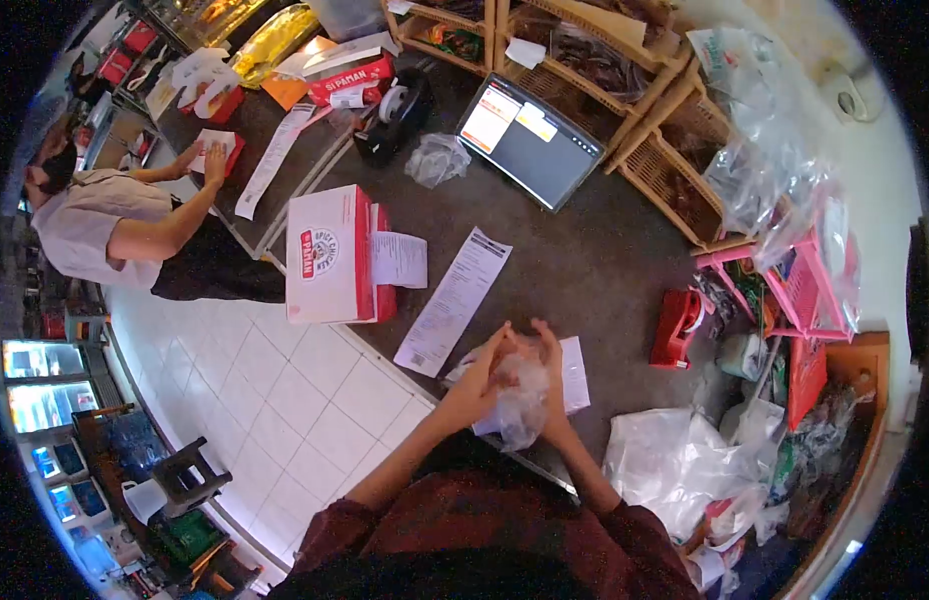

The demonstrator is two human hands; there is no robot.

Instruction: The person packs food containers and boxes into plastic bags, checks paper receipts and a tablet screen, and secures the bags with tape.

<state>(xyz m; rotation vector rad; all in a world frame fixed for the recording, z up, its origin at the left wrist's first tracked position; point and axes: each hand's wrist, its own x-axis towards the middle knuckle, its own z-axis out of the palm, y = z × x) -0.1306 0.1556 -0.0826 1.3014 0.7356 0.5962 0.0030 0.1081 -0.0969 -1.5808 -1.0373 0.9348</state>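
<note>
At the counter's front edge, my left hand [477,388] and my right hand [553,380] close on a clear plastic bag [525,405] from both sides. Something reddish shows through the plastic, too blurred to name. Under the bag and my right hand lies a white paper [575,373], partly covered. A long printed receipt [455,300] rests flat just beyond my left hand. Further left stands a red and white chicken box [325,255], with another slip of paper [400,260] on its side.
A tablet [530,140] leans at the back, near a crumpled plastic bag [438,160] and a black tape dispenser [393,115]. A red tape dispenser [675,328] and white plastic bags [665,455] lie right. Another person [125,225] handles a box at left.
</note>
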